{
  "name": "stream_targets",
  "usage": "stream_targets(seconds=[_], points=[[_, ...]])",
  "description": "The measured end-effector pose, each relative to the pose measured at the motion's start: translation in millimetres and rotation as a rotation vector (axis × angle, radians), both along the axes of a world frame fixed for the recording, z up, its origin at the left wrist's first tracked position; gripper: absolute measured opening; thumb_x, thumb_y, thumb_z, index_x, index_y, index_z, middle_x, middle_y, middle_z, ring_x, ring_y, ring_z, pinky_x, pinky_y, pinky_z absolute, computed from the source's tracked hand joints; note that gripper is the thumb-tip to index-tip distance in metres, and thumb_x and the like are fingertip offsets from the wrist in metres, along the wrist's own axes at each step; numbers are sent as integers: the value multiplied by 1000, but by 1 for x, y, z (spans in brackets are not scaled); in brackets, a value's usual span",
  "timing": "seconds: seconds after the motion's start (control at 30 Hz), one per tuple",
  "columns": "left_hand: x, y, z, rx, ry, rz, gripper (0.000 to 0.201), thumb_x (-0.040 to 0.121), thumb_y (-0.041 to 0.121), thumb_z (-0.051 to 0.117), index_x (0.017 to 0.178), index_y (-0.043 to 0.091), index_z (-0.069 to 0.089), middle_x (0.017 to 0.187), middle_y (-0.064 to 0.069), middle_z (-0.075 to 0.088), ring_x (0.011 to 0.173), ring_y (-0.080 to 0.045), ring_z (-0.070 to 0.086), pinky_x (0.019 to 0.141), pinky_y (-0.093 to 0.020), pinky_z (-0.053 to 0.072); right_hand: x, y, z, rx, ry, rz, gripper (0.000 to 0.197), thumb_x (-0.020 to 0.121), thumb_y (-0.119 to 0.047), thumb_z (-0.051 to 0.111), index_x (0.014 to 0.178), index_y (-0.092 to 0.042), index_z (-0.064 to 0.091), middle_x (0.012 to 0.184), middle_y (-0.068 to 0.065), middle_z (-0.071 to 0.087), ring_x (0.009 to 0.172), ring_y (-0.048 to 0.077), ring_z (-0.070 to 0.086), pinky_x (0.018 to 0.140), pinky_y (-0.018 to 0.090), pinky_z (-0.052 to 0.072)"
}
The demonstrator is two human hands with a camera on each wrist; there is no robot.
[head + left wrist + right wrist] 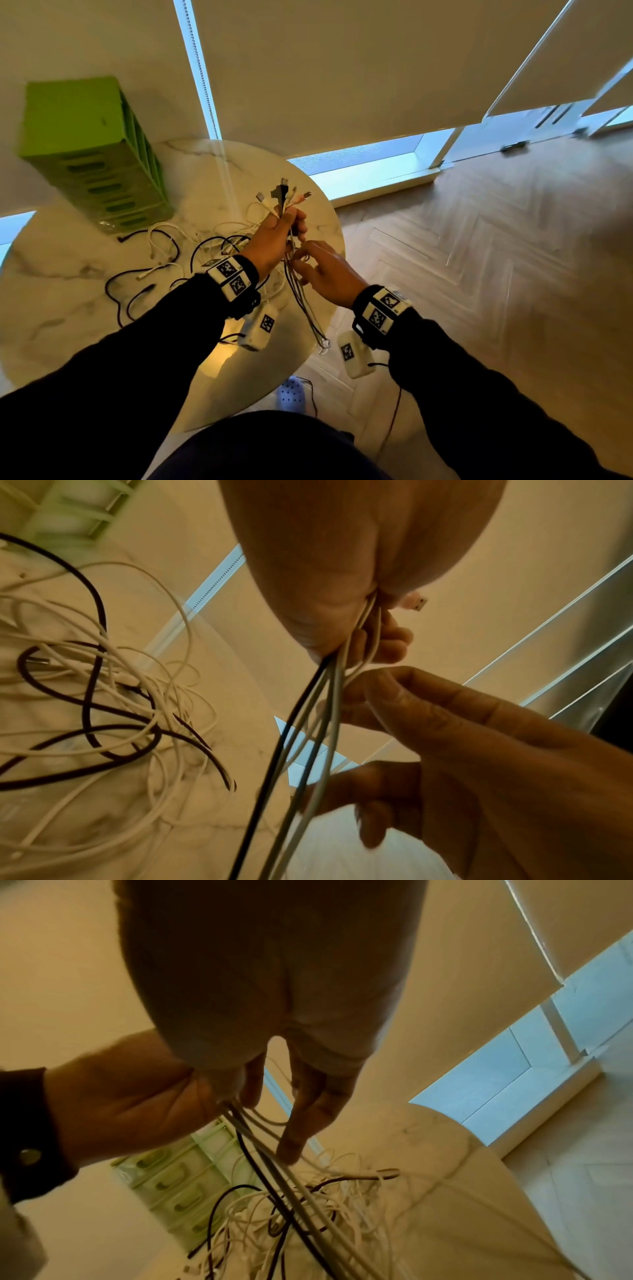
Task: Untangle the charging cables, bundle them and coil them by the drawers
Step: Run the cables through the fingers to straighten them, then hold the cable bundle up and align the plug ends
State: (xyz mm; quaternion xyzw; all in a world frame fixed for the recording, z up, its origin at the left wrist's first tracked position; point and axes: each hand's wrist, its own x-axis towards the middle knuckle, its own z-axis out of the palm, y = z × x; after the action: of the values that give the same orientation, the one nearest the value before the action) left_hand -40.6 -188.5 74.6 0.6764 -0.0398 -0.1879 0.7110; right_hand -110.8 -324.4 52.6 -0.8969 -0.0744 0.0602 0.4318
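Several thin cables (291, 274) over round marble table (68, 274)

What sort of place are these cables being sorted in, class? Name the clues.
Probably a room in a home or flat: a round marble-look table on herringbone wood flooring, roller blinds drawn over low windows, and a small green drawer unit on the table.

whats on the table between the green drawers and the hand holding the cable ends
In the head view, loose white and black cables lie tangled on the marble table between the green drawers and the left hand.
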Motion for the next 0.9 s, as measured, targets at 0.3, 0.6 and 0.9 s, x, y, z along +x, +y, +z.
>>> stream_targets(seconds=[0.3,0.6,0.9], points=[[1,8,1,57,-68,29,31,110,36,36,104,30,65,95,7,63,83,-6,55,67,-23,42,17,-6,-5,-57,-9,9,23,103,-33,53,116,-16,61,146,7,44,121,16,52,87,13,41],[14,18,-1,112,-42,36,37,109,39,35,124,22,65,94,12,60,63,5,47,57,-16,36,29,-3,3,32,-111,-162,14,98,-17,53,93,-5,56,99,8,64,86,20,65,74,33,58],[26,38,3,-181,129,50,34,110,37,33,91,14,49,56,7,31,50,-9,29,53,-23,28,32,-99,-6,-627,607,84,74,90,-23,63,153,-30,26,139,17,55,118,31,61,98,43,52]])
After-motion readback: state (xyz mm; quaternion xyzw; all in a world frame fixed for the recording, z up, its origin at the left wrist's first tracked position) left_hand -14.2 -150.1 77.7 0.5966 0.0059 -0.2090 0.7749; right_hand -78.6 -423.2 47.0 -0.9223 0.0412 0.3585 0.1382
